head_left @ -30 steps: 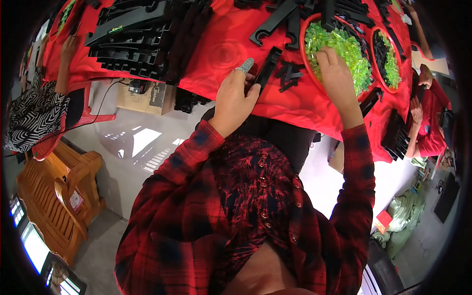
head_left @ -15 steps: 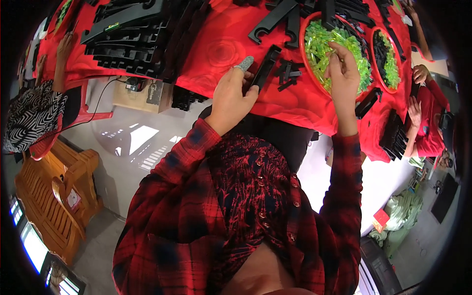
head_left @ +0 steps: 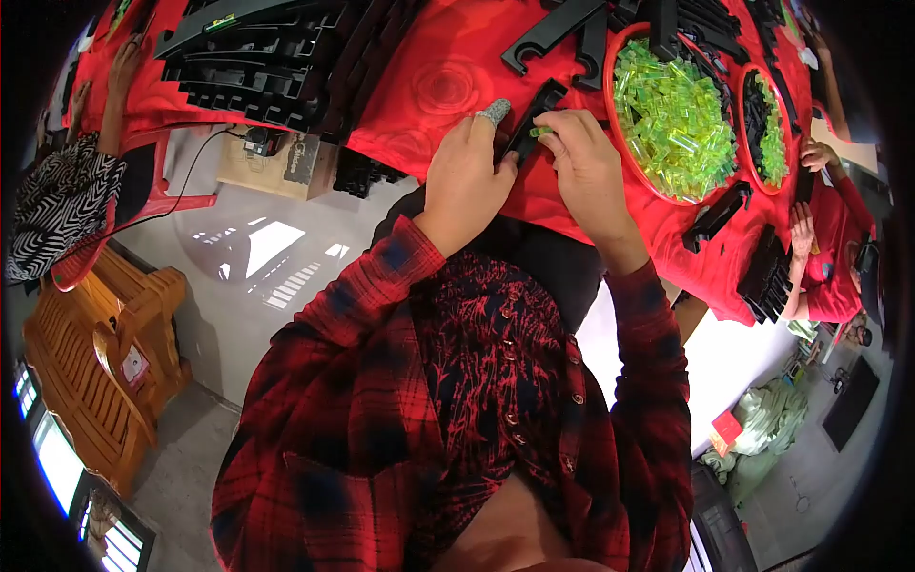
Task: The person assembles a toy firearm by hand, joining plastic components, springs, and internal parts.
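Observation:
My left hand (head_left: pixel 467 181) grips a slim black plastic part (head_left: pixel 541 110) near the table's front edge. A grey textured cover (head_left: pixel 496 111) sits on one of its fingertips. My right hand (head_left: pixel 589 176) is closed in a pinch on a small translucent green piece (head_left: pixel 537 132), held at the side of the black part. Whether the piece touches it, I cannot tell. Right of that hand stands a round red bowl (head_left: pixel 613 107) heaped with similar green pieces (head_left: pixel 679 124).
Stacked black plastic parts (head_left: pixel 257 81) cover the left of the red-clothed table (head_left: pixel 448 57). Hooked black parts (head_left: pixel 562 33) lie farther back. A second red bowl (head_left: pixel 748 157) holds black and green pieces. Other people's hands (head_left: pixel 124 67) work at left, and another person's hand (head_left: pixel 803 229) at right.
My right hand has come left from the green pieces in the bowl to the black part, with one green piece now between its fingers. It covers the small black pieces on the cloth.

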A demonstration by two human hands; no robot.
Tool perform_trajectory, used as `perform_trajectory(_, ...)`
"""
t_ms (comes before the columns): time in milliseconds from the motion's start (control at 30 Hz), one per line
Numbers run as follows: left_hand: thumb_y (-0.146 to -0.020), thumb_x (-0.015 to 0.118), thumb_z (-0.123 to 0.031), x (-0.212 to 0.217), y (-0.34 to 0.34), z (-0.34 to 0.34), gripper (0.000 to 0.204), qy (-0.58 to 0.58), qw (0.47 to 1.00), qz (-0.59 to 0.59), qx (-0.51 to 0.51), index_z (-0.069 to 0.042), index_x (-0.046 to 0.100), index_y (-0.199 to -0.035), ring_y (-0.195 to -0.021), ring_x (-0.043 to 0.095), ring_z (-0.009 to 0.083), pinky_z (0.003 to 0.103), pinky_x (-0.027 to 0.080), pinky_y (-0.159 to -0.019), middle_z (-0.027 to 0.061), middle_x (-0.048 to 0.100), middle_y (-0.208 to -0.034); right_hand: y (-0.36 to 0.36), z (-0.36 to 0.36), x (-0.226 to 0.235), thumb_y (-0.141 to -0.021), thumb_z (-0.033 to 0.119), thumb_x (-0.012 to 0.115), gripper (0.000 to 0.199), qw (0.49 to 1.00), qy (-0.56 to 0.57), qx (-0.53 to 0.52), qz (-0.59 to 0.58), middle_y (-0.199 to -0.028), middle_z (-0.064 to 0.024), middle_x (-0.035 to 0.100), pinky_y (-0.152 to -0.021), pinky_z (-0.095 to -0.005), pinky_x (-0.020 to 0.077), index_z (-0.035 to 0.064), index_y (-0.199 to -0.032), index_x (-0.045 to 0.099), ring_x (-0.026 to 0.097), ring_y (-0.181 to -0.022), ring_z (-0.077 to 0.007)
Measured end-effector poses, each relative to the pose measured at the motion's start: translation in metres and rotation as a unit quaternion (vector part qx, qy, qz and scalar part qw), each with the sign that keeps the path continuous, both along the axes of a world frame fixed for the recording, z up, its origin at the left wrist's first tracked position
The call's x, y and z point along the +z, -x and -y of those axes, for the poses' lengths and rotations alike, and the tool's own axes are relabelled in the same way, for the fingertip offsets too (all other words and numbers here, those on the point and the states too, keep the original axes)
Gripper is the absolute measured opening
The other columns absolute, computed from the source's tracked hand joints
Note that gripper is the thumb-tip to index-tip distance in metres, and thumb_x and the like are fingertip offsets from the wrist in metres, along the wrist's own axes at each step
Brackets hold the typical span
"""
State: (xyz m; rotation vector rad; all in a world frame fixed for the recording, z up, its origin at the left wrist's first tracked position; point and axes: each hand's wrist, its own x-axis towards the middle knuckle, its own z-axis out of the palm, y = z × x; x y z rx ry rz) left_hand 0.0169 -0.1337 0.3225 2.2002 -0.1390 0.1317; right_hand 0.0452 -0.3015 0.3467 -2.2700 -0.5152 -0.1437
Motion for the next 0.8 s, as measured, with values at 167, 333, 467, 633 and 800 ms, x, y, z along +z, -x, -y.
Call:
perform_trajectory(167, -0.079, 0.07, -0.003, -0.005, -0.001, 0.0, 0.049, 0.014, 1.0, -0.017, 0.001, 0.002, 0.054, -0.125, -0.092, 0.062, 0.0348, 0.044, 0.048, -0.079, 0.0156, 0.064, -0.096, -0.008, 0.001, 0.009, -0.083, 0.0, 0.065, 0.023, 0.992, 0.106, 0.044, 0.06, -0.095, -0.0083, 0.062, -0.075, -0.0373, 0.0425, 0.009, -0.104, 0.062, 0.058, -0.086, -0.0285)
perform_trajectory(333, -0.078, 0.07, -0.002, -0.004, -0.001, 0.0, 0.05, 0.025, 1.0, -0.015, 0.004, 0.002, 0.054, -0.125, -0.091, 0.062, 0.0345, 0.044, 0.048, -0.078, 0.0157, 0.064, -0.095, -0.015, 0.005, 0.005, -0.084, 0.003, 0.063, 0.021, 0.985, 0.121, 0.093, 0.083, -0.094, -0.004, 0.063, -0.079, -0.0357, 0.0346, 0.0107, -0.103, 0.062, 0.058, -0.083, -0.023)
perform_trajectory(467, -0.078, 0.07, -0.002, -0.003, -0.001, 0.0, 0.051, 0.03, 0.999, -0.013, 0.003, 0.002, 0.054, -0.125, -0.09, 0.062, 0.0342, 0.043, 0.048, -0.078, 0.0155, 0.064, -0.095, -0.017, 0.007, 0.007, -0.086, 0.004, 0.061, 0.019, 0.985, 0.134, 0.095, 0.061, -0.094, -0.0028, 0.064, -0.081, -0.036, 0.0337, 0.011, -0.103, 0.062, 0.059, -0.084, -0.0218)
perform_trajectory(633, -0.078, 0.071, -0.003, -0.004, 0.0, 0.0, 0.051, 0.033, 0.999, -0.02, 0.005, 0.002, 0.054, -0.126, -0.09, 0.063, 0.0335, 0.042, 0.049, -0.079, 0.0151, 0.064, -0.095, -0.018, 0.008, 0.014, -0.086, 0.004, 0.061, 0.018, 0.985, 0.133, 0.104, 0.039, -0.094, -0.0027, 0.065, -0.081, -0.0358, 0.0339, 0.0114, -0.103, 0.063, 0.059, -0.083, -0.0221)
perform_trajectory(800, -0.079, 0.071, -0.004, -0.008, -0.001, 0.0, 0.052, 0.029, 0.999, -0.017, 0.008, 0.001, 0.054, -0.127, -0.09, 0.063, 0.0323, 0.042, 0.049, -0.079, 0.0145, 0.064, -0.095, -0.018, 0.009, 0.014, -0.086, 0.001, 0.057, 0.019, 0.98, 0.14, 0.127, 0.06, -0.093, -0.0044, 0.066, -0.085, -0.0361, 0.0349, 0.0095, -0.103, 0.062, 0.059, -0.084, -0.0241)
